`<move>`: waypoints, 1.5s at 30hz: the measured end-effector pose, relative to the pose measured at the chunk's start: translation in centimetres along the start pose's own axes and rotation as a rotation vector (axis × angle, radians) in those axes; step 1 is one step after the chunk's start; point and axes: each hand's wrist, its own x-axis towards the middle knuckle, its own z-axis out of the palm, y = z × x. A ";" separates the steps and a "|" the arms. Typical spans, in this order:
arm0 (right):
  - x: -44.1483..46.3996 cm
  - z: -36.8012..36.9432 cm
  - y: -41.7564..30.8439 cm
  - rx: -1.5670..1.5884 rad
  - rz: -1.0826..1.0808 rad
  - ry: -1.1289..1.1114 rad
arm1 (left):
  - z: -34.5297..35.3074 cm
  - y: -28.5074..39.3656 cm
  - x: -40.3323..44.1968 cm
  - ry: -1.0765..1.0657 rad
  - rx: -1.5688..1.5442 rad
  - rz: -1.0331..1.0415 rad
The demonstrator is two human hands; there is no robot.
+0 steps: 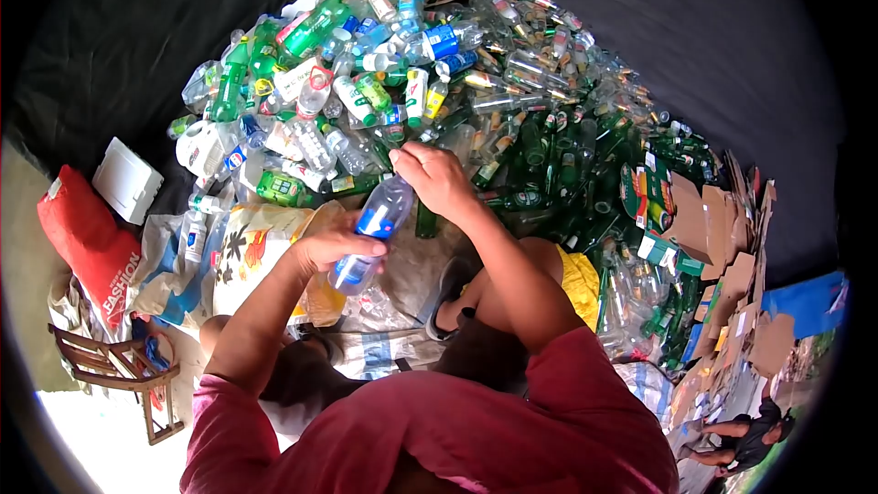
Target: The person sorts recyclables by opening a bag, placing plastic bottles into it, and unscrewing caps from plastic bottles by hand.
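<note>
A clear plastic bottle [390, 200] with a blue label is tilted in front of me, its neck end pointing up and away. My left hand [340, 245] is wrapped around the lower part of its body. At the top end, my right hand [433, 181] has its fingers closed about the bottle's neck, which they hide; a cap cannot be made out. Just below my left hand stands an open white sack [261, 242] with printed pictures. Beyond both hands rises a big heap of plastic bottles [352, 151].
Green glass bottles [558, 160] pile up to the right, beside flattened cardboard [722, 229]. A red sack [87, 242], a white foam box lid [126, 180] and a wooden chair [114, 361] are at left. Another person [754, 439] is at far lower right.
</note>
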 end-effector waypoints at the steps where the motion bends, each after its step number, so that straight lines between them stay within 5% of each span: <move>1: 0.0 -0.1 -0.2 0.000 -0.002 -0.001 | -0.3 0.1 -0.2 -0.128 -0.220 -0.083; 4: 0.3 -0.1 -0.5 0.135 0.057 -0.032 | -0.6 0.6 -0.4 -0.231 -0.429 -0.176; 6: 0.5 0.1 0.2 -0.032 0.105 0.026 | 0.2 1.1 -0.4 -0.017 -0.287 -0.055; 8: 0.6 0.2 0.7 -0.099 0.165 0.053 | 0.7 -1.4 0.9 0.286 0.276 0.325; 10: 0.7 0.5 1.2 -0.219 0.200 0.107 | 2.3 0.5 -0.2 0.594 0.935 0.297; 14: 0.9 -0.4 0.2 -0.146 0.243 0.062 | 2.5 -0.5 0.3 0.701 1.002 0.213; 16: 1.3 -1.1 1.5 0.003 0.200 0.014 | 1.3 0.3 0.3 0.344 0.194 0.104; 20: 1.7 -2.3 3.2 0.172 0.180 0.066 | 0.0 0.3 0.0 0.078 -0.065 -0.004; 28: 1.3 -2.9 2.7 0.791 0.569 0.038 | 0.0 0.6 0.2 0.358 -0.134 0.122; 35: 1.1 -1.8 2.3 0.671 0.538 -0.042 | -1.2 1.3 0.4 0.652 0.020 0.128; 45: 1.2 -1.0 2.2 0.652 0.505 -0.051 | -1.7 1.5 0.1 0.526 -0.191 0.057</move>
